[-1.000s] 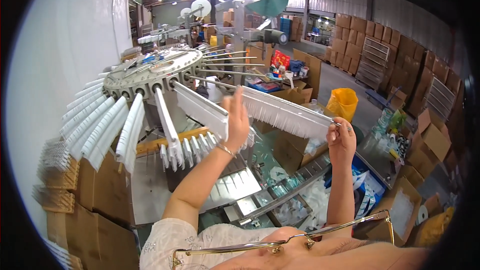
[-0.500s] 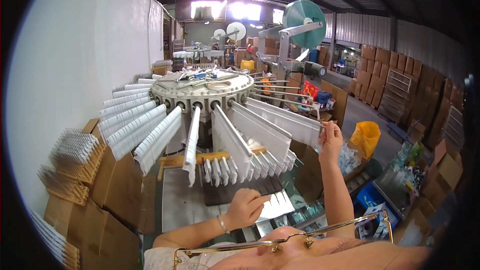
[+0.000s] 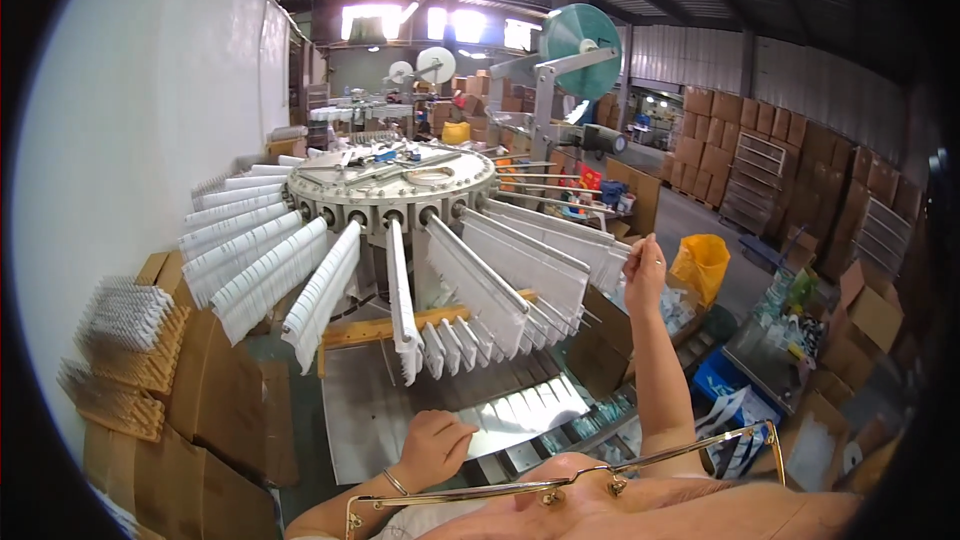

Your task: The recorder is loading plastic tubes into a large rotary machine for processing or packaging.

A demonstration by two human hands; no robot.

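My right hand (image 3: 645, 275) is raised at the right, its fingers pinched at the outer end of a white hanging sheet (image 3: 600, 258). That sheet hangs from a rod of the round, spoked machine (image 3: 390, 180); the fingertips are partly hidden. My left hand (image 3: 432, 448), with a bracelet at the wrist, is loosely closed above the metal tray (image 3: 360, 430), and nothing shows in it. It is apart from the nearest white sheet (image 3: 402, 310). Several more white sheets hang around the machine, with a row of narrow white pieces (image 3: 465, 343) beneath those in front.
Wooden blocks with upright pins (image 3: 130, 340) stand on cardboard boxes (image 3: 225, 400) at the left, near the white wall. A green reel (image 3: 582, 50) rises behind the machine. To the right are a yellow bag (image 3: 700, 268), a blue crate (image 3: 735, 390) and stacked cartons (image 3: 708, 140).
The machine has turned a little, its near sheets shifting right. My left hand has moved left and slightly down over the tray. My right hand stays at the sheet's end; the whole view has shifted.
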